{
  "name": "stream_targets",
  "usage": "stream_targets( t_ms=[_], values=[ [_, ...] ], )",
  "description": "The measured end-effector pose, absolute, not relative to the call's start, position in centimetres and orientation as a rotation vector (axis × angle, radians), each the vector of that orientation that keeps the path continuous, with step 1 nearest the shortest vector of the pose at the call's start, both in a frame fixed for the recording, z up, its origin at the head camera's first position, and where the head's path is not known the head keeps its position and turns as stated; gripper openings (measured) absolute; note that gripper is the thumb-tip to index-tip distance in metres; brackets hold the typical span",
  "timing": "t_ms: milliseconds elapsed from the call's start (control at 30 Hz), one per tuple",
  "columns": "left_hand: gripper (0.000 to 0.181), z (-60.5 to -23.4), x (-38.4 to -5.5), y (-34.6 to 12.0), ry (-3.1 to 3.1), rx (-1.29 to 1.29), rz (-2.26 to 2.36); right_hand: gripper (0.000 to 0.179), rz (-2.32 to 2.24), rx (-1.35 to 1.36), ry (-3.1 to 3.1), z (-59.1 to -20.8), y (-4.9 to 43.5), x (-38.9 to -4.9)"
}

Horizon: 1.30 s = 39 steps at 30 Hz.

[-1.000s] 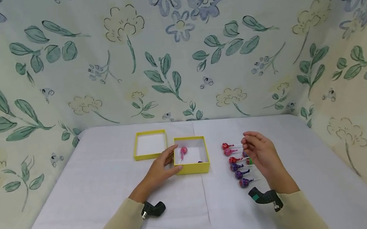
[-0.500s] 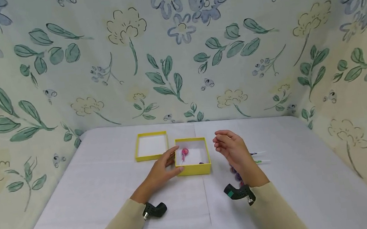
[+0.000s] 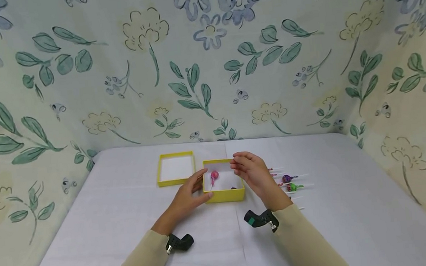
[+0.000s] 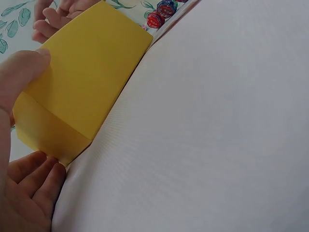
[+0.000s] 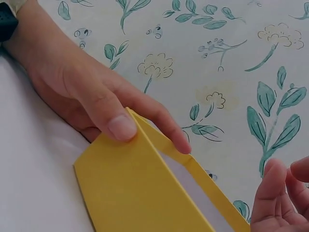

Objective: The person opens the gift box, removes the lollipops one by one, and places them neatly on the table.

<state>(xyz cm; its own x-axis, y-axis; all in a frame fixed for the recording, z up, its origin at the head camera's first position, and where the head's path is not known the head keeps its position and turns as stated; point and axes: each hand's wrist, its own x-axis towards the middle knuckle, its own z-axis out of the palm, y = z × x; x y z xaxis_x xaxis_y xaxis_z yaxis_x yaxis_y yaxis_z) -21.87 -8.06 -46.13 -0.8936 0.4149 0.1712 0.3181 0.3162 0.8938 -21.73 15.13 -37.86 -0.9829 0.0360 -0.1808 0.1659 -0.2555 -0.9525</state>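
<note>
My left hand (image 3: 184, 198) holds the open yellow box (image 3: 224, 196) at its left side, with the thumb on one wall and the fingers round the corner. Inside the box lie a pink lollipop (image 3: 214, 175) and a dark one (image 3: 233, 188), the latter mostly hidden by the front wall. My right hand (image 3: 256, 178) hovers at the box's right rim, its fingers bent and close together. In the right wrist view, the thumb and fingertips (image 5: 270, 193) come near each other at the frame's edge. Whether they hold anything cannot be made out.
The box's yellow-rimmed lid (image 3: 177, 182) lies to the left behind the box. To the right, a purple lollipop (image 3: 286, 178) and a green lollipop (image 3: 292, 187) lie on the white cloth (image 3: 341, 223); several more are partly covered by my right arm. A floral curtain (image 3: 203, 108) stands behind.
My right hand has travelled left from above the lollipops to the right rim of the box. My left hand has stayed on the box.
</note>
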Motion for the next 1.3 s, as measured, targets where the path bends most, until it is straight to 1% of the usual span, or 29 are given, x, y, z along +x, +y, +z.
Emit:
stream_targets(
  t_ms=[233, 400, 633, 900, 1033, 1300],
  values=[
    [0.08, -46.2, -21.9, -8.1, 2.469, 0.711, 1.663, 0.027, -2.318, 0.328, 1.917, -37.9, 13.8, -22.3],
    [0.077, -46.4, -21.8, -8.1, 2.469, 0.719, 1.663, 0.03, -2.232, 0.325, 1.939, -37.5, 12.8, -22.4],
    [0.076, -46.6, -21.9, -8.1, 2.457, 0.737, 1.698, 0.033, -2.134, 0.411, 1.902, -37.8, 11.1, -22.7],
    [0.076, -46.5, -21.7, -8.0, 2.473, 0.724, 1.66, 0.03, -1.959, 0.425, 2.101, -39.0, 10.0, -23.4],
    [0.076, -46.1, -21.5, -8.0, 2.47, 0.732, 1.662, 0.031, -1.823, 0.444, 2.243, -39.5, 9.9, -23.6],
    [0.075, -46.6, -21.9, -8.1, 2.466, 0.717, 1.663, 0.016, -1.732, 0.499, 2.34, -39.9, 9.1, -23.8]
  ],
)
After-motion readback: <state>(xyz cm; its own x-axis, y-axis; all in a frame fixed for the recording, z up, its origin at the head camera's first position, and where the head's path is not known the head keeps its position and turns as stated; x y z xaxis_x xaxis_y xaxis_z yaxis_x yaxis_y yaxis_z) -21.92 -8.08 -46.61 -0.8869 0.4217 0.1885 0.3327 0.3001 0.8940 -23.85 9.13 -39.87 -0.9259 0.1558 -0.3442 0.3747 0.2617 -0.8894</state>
